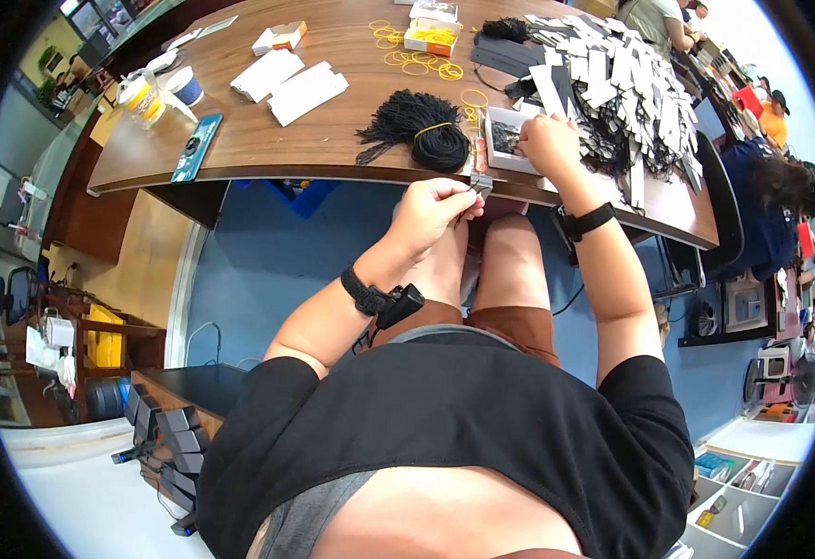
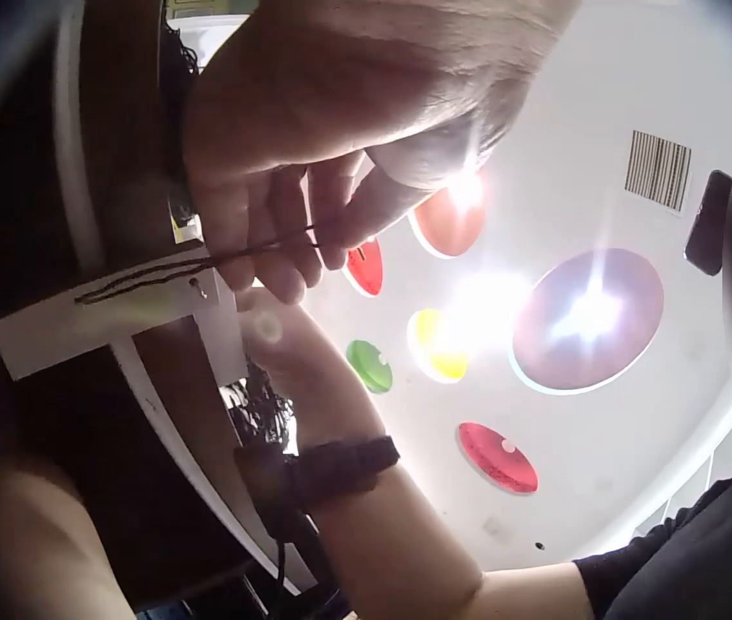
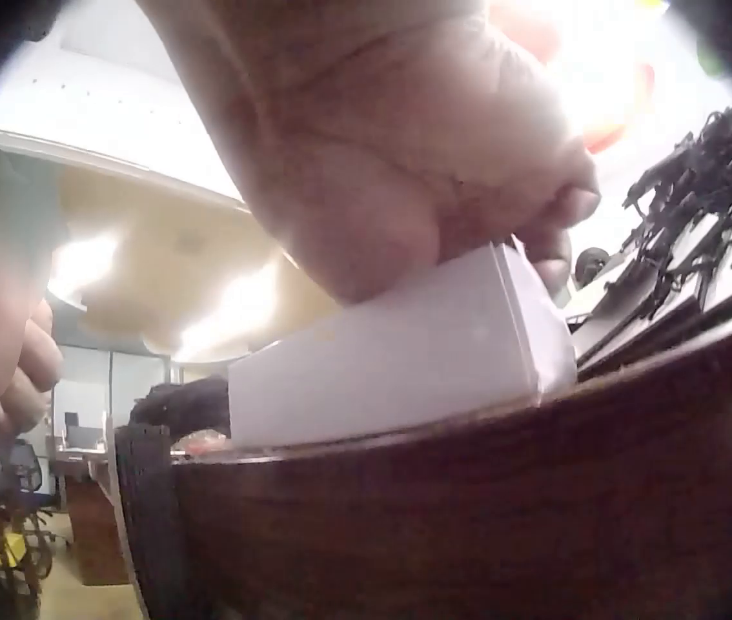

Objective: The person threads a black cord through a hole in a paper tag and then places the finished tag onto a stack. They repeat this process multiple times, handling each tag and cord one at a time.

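My left hand (image 1: 434, 212) is at the table's front edge and pinches a black cord (image 2: 160, 273) between thumb and fingers. The cord runs to a pale hang tag (image 2: 56, 333), seen in the left wrist view. My right hand (image 1: 551, 147) reaches into an open white box (image 3: 379, 355) at the table edge, its fingertips hidden by the box wall in the right wrist view. Small dark pieces (image 1: 504, 138) lie in that box; whether the fingers hold one I cannot tell. Left of the box lies a bundle of black cords (image 1: 407, 126) tied with a yellow band.
A large heap of tags with black cords (image 1: 626, 88) covers the table's right side. Yellow rubber bands (image 1: 423, 65) lie near a small box of them (image 1: 432, 39). White packets (image 1: 307, 93), a phone-like teal item (image 1: 197, 149) and cups (image 1: 184, 87) are further left.
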Motion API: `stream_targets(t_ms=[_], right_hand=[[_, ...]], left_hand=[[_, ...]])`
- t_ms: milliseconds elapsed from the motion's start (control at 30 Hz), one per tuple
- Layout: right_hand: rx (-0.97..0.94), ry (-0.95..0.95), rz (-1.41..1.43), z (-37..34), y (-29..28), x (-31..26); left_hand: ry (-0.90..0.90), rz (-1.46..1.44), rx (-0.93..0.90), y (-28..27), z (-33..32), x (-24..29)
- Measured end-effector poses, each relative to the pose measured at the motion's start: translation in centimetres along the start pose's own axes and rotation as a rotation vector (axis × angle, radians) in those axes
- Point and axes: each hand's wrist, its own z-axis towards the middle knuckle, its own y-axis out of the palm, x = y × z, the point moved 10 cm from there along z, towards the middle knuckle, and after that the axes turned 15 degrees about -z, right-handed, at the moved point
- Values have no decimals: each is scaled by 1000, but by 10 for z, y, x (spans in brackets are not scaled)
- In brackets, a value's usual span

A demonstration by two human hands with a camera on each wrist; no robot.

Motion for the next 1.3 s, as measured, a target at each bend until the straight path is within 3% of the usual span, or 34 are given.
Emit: stream_targets(t_ms=[67,167,367,467,600,667,1033,1300], right_hand=[[18,6,-31,4,7,-3],[-60,84,230,-2,9,3],[449,247,384,-37,-47,22],[424,307,894,-55,-55,26],[-131,287,1912,-82,-34,-32],[-291,208,2150,-95,-40,-55],[-423,187,2300,-102,-49,-65],[-442,188,2311,-104,-48,-62]], left_hand=[[1,-34,19,-1,-2,3],[-5,-36,46,-5,-3,5],[1,38,89,-8,-2,6],[97,159,93,-3,-3,17],[204,204,37,2,-1,21],[207,200,28,5,-2,22],[179,100,-65,28,-8,25],[116,146,-15,27,-11,24]])
